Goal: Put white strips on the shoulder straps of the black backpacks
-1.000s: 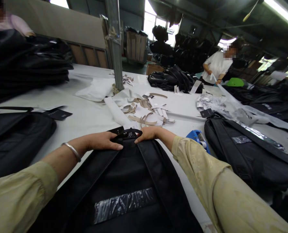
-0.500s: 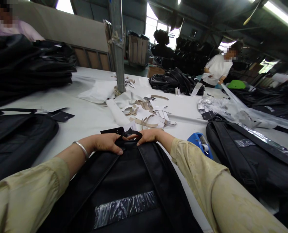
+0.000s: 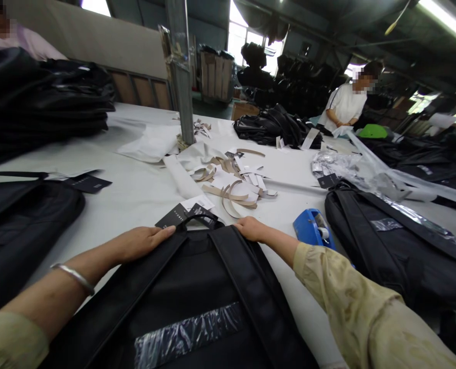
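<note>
A black backpack lies in front of me with its shoulder straps up and a strip of clear plastic film across its back. My left hand grips its upper left edge, thumb on top and the other fingers mostly hidden. At the upper right corner, the curled fingers of my right hand hold the edge. Between the hands the carry loop stands up, touched by neither. Black hang tags and a white label lie just beyond it.
Other black backpacks lie left and right. A blue tape dispenser stands right of my hand. Paper strips are scattered ahead near a metal post. Bags are stacked at the far left. A co-worker handles plastic sheeting.
Both hands have moved apart from the carry loop, the left to the left edge and the right to the right corner. The loop and hang tags are now uncovered.
</note>
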Tool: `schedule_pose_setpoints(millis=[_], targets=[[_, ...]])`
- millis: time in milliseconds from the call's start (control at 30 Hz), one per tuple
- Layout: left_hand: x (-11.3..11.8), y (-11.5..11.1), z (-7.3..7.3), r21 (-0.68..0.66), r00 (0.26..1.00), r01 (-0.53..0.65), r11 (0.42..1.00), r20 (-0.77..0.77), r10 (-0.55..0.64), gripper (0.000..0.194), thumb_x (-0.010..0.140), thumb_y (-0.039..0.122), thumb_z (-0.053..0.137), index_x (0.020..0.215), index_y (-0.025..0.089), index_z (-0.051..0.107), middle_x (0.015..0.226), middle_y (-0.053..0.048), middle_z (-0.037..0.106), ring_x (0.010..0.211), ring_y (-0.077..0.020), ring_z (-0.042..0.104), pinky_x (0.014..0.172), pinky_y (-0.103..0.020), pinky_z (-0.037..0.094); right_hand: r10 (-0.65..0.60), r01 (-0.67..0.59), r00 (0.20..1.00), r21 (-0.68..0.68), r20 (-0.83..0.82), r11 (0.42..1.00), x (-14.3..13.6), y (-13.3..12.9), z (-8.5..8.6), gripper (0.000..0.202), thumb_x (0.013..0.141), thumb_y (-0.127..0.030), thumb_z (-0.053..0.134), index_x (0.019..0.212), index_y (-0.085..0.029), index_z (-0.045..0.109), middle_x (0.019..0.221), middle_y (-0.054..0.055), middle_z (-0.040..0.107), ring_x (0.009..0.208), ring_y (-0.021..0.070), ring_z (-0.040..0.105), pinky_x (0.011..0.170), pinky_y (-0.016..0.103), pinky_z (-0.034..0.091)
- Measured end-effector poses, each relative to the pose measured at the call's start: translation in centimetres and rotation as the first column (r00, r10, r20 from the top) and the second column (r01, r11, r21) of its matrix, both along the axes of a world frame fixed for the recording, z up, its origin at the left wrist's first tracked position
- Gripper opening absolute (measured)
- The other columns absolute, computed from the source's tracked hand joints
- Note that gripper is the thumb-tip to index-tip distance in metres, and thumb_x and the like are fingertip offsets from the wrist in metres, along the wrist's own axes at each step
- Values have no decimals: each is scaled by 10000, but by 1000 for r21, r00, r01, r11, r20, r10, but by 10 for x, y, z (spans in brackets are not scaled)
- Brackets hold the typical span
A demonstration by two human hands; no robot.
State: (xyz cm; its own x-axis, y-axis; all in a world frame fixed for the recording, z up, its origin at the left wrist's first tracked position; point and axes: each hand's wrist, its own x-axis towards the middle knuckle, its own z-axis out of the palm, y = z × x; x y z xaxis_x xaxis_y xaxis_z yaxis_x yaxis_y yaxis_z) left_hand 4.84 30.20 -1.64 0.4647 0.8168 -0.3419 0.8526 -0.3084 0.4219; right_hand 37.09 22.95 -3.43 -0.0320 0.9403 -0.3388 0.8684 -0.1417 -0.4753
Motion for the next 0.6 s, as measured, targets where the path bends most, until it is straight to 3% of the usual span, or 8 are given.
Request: schedule_pose_setpoints(millis=[100,200,300,400,500,600], targets=[[-2,-10,-11,0,989,-55,998,-138,55,795,832,808,234,991,203,724,1013,-167,738,987,-365,674,911,-462,475,-45,30,984,92,171,995,-9,-11,-10,403,979,-428,441,934,-147,727,1038,150,737,1001,275,668,849,343,488],[6,-19,-18,88,963,-120,989,-231,138,776,847,789,210,1011,190,676,1000,-185,723,954,-386,670,842,-483,486,-59,39,956,78,286,996,-13,-16,-11,446,998,-449,374,1068,-159,706,1117,161,721,1057,290,668,857,370,492],[13,-27,-22,180,961,-112,977,-231,152,708,892,722,218,1032,187,660,980,-175,717,927,-368,677,789,-457,498,-30,9,945,66,326,998,-14,-16,2,456,1003,-442,359,1084,-155,703,1120,174,717,1071,297,666,874,389,491],[13,-34,-26,298,970,-74,952,-202,139,637,935,640,245,1019,184,682,1056,-178,692,930,-332,685,759,-408,508,-49,-31,960,276,277,961,-21,-21,16,438,1011,-380,342,1146,-145,686,1163,176,696,1128,284,632,960,396,459],[12,-36,-24,333,965,-29,942,-236,113,618,964,576,256,1025,152,701,1058,-193,693,938,-334,689,766,-414,517,143,-209,974,462,175,862,-41,-37,11,503,994,-430,376,1403,-190,543,1445,146,531,1354,286,454,1133,429,314],[20,-43,-2,380,956,-23,925,-263,132,551,963,516,340,1019,121,719,1033,-210,701,959,-348,681,790,-438,521,298,-332,942,321,154,887,-61,-54,-14,711,910,-524,491,1541,-224,357,1623,94,268,1487,346,219,1188,523,190]])
